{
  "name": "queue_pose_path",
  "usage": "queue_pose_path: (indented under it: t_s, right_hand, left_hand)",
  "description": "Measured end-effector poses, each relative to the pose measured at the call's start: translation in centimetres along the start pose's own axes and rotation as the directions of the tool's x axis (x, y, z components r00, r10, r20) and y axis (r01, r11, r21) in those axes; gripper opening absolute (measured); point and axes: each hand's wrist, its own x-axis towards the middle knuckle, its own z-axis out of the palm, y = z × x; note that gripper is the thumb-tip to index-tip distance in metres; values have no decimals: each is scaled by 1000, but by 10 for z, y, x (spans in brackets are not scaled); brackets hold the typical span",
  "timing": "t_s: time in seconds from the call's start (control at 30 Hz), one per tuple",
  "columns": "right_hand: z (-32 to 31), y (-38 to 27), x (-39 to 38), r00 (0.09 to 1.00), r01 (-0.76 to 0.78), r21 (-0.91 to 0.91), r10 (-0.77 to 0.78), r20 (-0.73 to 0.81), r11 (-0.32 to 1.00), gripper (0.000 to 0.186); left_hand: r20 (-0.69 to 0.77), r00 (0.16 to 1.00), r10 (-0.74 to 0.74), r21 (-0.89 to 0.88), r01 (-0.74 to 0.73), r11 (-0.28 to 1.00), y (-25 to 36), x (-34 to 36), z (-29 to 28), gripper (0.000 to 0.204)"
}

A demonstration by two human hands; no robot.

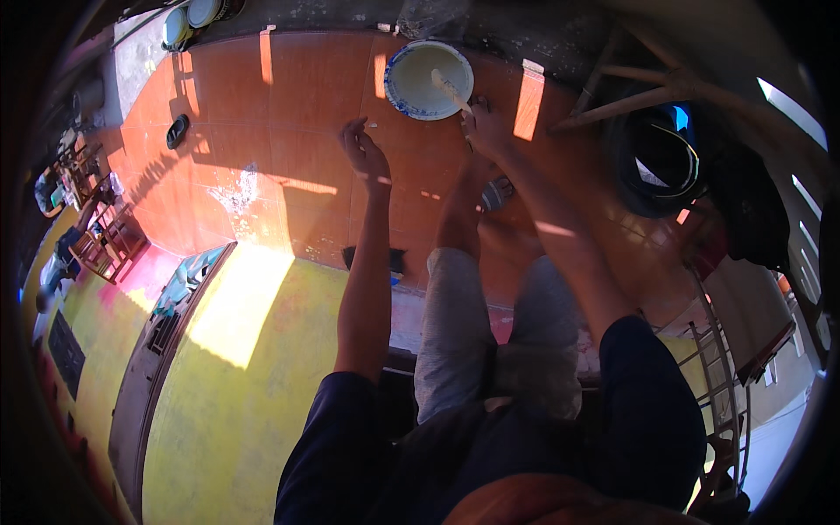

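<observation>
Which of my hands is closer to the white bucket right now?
Right. Your right hand is just off the lower-right rim of the white bucket, holding a pale stick over it; your left hand is farther away, toward the lower left.

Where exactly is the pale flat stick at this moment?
In the head view, the pale flat stick is at the upper middle: one end is in the right hand, the other reaches over the opening of the round white bucket.

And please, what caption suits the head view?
Right hand holds a pale stick at a blue-smeared bucket; left hand empty.
</observation>
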Motion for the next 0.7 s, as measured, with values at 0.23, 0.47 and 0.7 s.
queue_pose_path:
  t_s: [0.23,0.47,0.7]
  right_hand:
    - [-209,-111,-127,971,-235,512,225,81,826,48]
    - [-383,-153,-257,976,-146,851,214,40,505,34]
    - [-475,-203,-363,983,48,945,153,-103,323,34]
  left_hand:
    - [181,884,432,-364,-348,864,296,-78,-75,24]
    - [-318,167,933,-241,-966,90,704,-31,-204,42]
    - [-434,-224,873,387,-921,-44,1016,-17,-239,88]
